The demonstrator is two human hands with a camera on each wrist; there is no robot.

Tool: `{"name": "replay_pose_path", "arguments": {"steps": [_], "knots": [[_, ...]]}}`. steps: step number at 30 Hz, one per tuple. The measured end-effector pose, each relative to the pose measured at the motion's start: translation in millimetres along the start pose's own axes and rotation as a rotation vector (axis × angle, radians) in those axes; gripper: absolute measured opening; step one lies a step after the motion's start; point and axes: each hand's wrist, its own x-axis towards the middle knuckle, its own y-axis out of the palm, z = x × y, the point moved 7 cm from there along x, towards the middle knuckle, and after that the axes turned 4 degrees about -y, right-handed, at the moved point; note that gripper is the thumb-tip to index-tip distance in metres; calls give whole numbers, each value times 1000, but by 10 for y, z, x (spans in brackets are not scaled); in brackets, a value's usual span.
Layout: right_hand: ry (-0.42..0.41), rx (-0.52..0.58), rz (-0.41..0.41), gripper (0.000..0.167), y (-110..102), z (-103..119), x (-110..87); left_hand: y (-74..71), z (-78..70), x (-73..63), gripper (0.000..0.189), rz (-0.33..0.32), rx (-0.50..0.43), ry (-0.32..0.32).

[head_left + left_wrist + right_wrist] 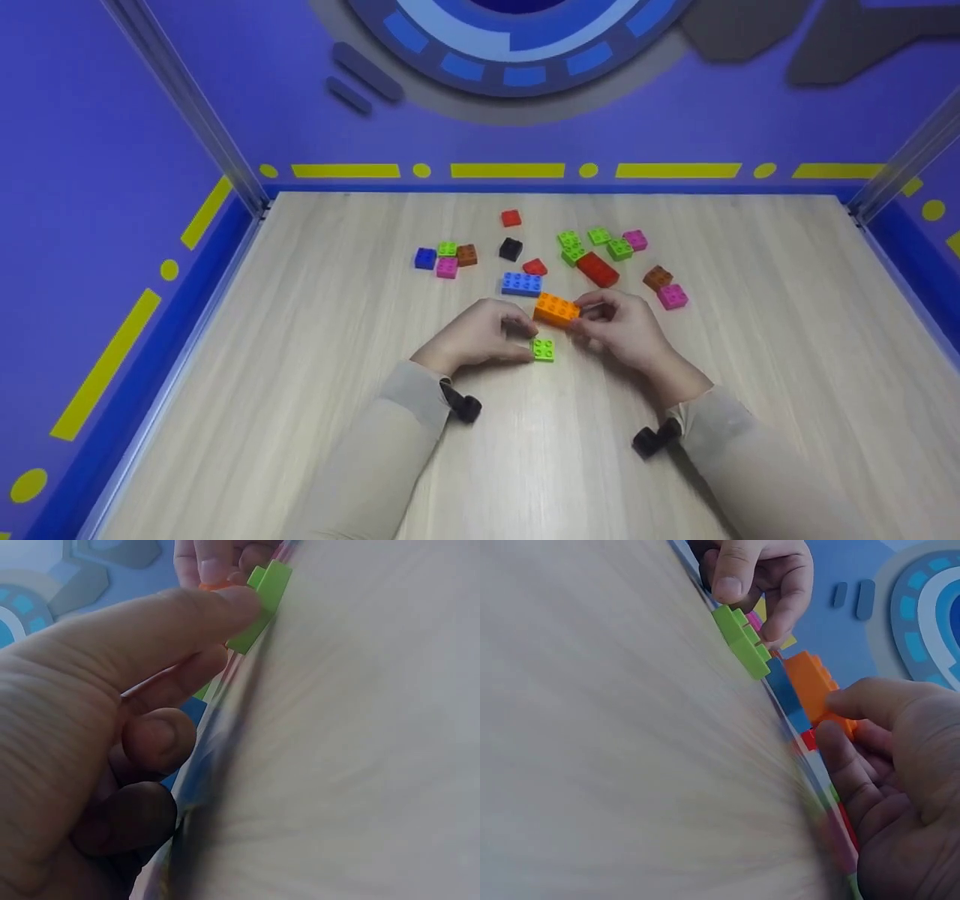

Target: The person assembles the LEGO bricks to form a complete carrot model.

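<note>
My left hand is left of a light-green 2x2 toy building brick, thumb and index finger at its near and far sides, seeming to pinch it low by the table. In the left wrist view the thumb overlaps that green brick, hiding part of the contact. With thumb and fingertips, my right hand grips the right end of an orange 2x4 brick. This brick, studs up, is just beyond the green one, and a gap separates them in the right wrist view.
Behind the orange brick lies a blue 2x4 brick. A red brick, a black brick and several green, pink and brown ones lie farther back. Blue panels wall the wooden table.
</note>
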Motion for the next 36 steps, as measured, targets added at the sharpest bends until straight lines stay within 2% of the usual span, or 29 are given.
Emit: {"name": "replay_pose_path", "arguments": {"steps": [5, 14, 21, 24, 33, 36], "knots": [[-10, 37, -25, 35, -6, -3, -9, 6, -9, 11, 27, 2, 14, 29], [-49, 97, -35, 33, -25, 33, -26, 3, -12, 10, 26, -12, 9, 1], [-181, 228, -140, 33, -107, 127, -52, -14, -23, 12, 29, -23, 15, -4], [-210, 254, -167, 33, -122, 162, -62, -19, -13, 13, 29, -27, 7, 0], [-233, 281, -160, 35, -102, 176, -65, -13, 2, -3, 35, -32, -11, -9], [-233, 250, -134, 41, -74, 171, -63, -19, -6, -15, 38, -37, -10, -11]]}}
